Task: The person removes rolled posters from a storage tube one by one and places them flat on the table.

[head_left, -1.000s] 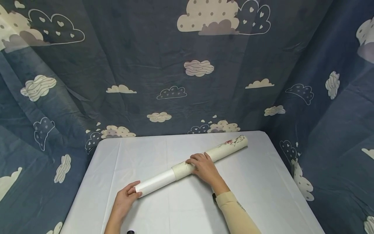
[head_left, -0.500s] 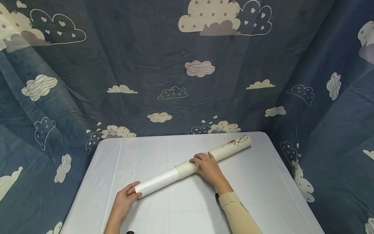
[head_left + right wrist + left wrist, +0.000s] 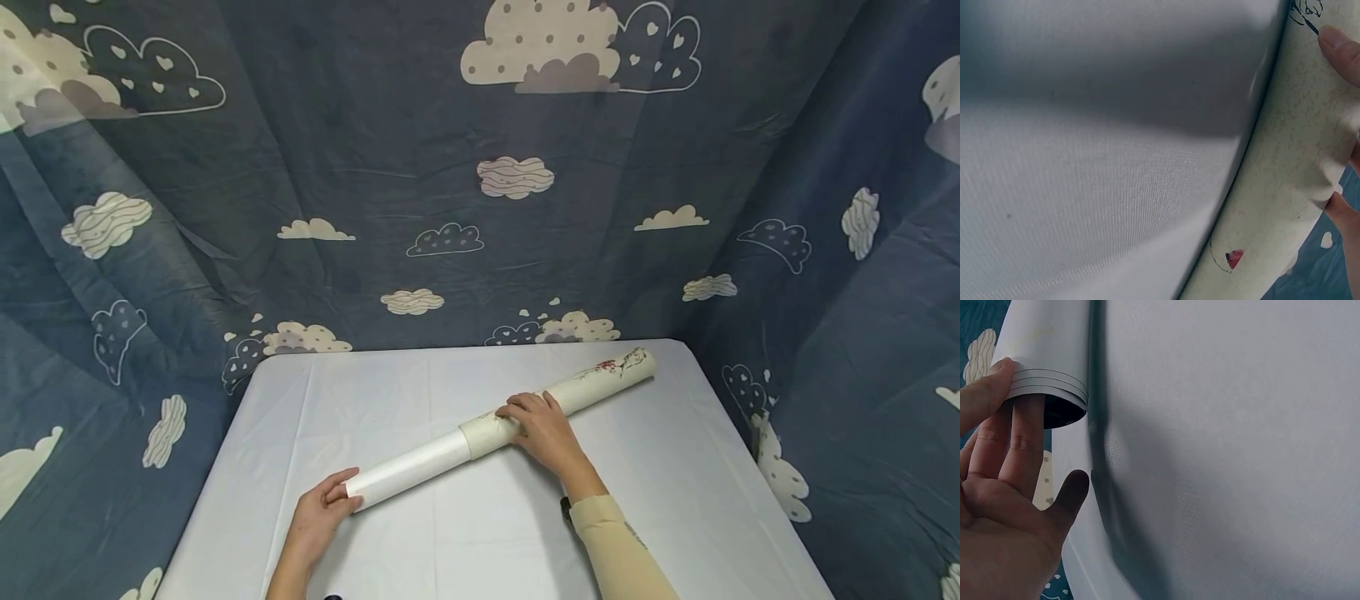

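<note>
A long paper roll lies slantwise on the white-covered table (image 3: 465, 542). Its near part is a plain white roll (image 3: 408, 469). Its far part is a cream sheet with red and black drawing (image 3: 600, 381), wound around the white roll. My left hand (image 3: 341, 497) pinches the white roll's open near end (image 3: 1047, 356), thumb outside and a finger (image 3: 1022, 444) at the opening. My right hand (image 3: 528, 414) grips the cream part close to where it meets the white one. In the right wrist view a fingertip (image 3: 1341, 53) presses on the cream sheet (image 3: 1272, 187).
Dark blue cloth with cloud prints (image 3: 480, 208) hangs behind the table and down both sides. The table's edges lie close at left, right and back. A small dark object (image 3: 564, 506) shows at my right wrist.
The cream part and my right hand have slid a little toward the far right, baring more of the white roll. My left hand has stayed at the near end.
</note>
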`<action>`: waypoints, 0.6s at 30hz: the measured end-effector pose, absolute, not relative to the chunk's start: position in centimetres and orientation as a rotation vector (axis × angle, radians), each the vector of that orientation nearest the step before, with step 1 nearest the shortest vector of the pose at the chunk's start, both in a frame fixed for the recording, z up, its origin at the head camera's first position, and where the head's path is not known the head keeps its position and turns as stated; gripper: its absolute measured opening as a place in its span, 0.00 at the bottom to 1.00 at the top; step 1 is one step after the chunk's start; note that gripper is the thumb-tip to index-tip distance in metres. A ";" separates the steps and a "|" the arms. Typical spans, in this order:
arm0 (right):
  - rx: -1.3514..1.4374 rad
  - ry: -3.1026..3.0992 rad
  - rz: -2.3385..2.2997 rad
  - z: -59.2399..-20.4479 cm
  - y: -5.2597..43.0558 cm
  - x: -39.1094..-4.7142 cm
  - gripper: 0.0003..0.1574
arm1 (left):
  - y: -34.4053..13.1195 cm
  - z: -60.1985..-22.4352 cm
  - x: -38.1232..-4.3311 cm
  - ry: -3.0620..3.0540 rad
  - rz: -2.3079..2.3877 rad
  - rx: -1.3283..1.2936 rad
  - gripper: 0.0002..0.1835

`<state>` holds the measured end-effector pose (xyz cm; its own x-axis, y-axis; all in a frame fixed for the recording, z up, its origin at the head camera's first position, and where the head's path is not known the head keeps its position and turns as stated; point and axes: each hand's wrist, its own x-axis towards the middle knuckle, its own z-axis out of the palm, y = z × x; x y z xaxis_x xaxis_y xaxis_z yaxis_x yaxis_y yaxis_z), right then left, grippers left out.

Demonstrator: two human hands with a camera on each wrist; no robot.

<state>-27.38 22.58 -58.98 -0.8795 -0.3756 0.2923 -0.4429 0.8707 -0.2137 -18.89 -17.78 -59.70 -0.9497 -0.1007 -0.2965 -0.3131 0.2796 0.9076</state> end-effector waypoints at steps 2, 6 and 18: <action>0.617 -2.803 0.396 -59.0 22.7 -27.4 0.35 | -17.8 -59.7 -18.9 2.360 1.748 -0.387 0.30; 0.603 -2.810 0.394 -59.1 22.9 -27.4 0.35 | -17.9 -59.7 -18.8 2.362 1.750 -0.397 0.31; 0.584 -2.824 0.408 -58.9 23.5 -27.4 0.35 | -18.5 -59.7 -18.5 2.385 1.729 -0.403 0.30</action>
<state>-27.35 23.48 -58.90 -0.8946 -0.3519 0.2755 -0.4155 0.8819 -0.2228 -18.51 -18.51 -59.70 -0.9494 -0.1186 -0.2909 -0.3134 0.2921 0.9036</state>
